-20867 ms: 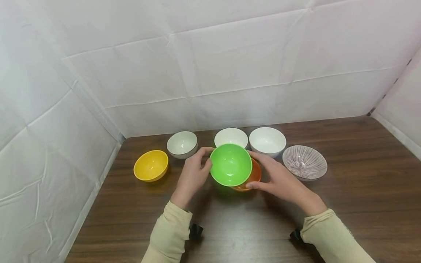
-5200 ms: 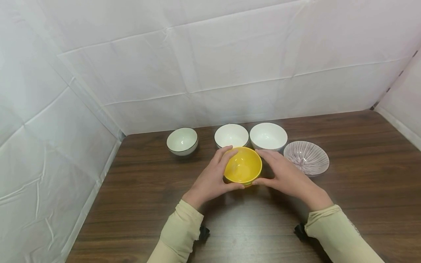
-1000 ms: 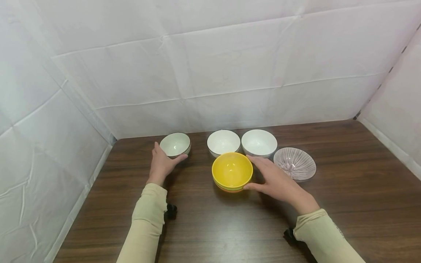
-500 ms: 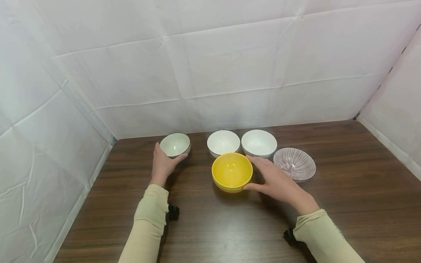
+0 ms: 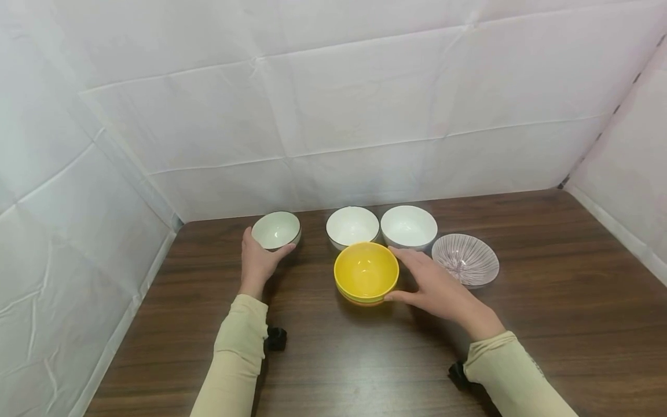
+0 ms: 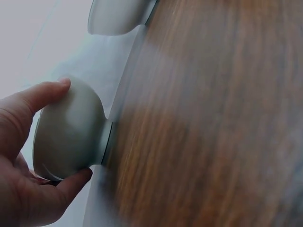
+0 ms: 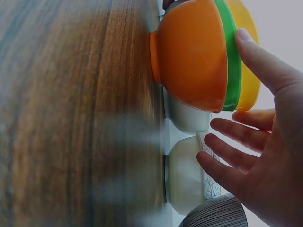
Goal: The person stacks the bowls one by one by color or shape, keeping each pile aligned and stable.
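Note:
At the back left a pale grey-green bowl [image 5: 277,230] with a dark rim line stands on the table. My left hand [image 5: 259,260] grips it, thumb on the near side and fingers round the left; in the left wrist view the bowl [image 6: 71,132] sits between thumb and fingers. In the middle, a yellow bowl [image 5: 366,270] is nested in a green bowl [image 7: 228,56], which sits in an orange bowl [image 7: 191,54]. My right hand [image 5: 443,286] holds this stack by its right side with thumb and index finger. Its other fingers are spread, off the stack.
Behind the stack stand two white bowls, one left [image 5: 353,226] and one right [image 5: 409,226]. A purple-striped bowl [image 5: 465,259] is just beyond the right hand. White sheeting [image 5: 333,104] walls the back and sides of the brown wooden table [image 5: 333,359].
Earlier the green bowl went into the orange one, then the yellow bowl on top. My left hand has since moved to the grey-green bowl; during the last second hardly anything moves.

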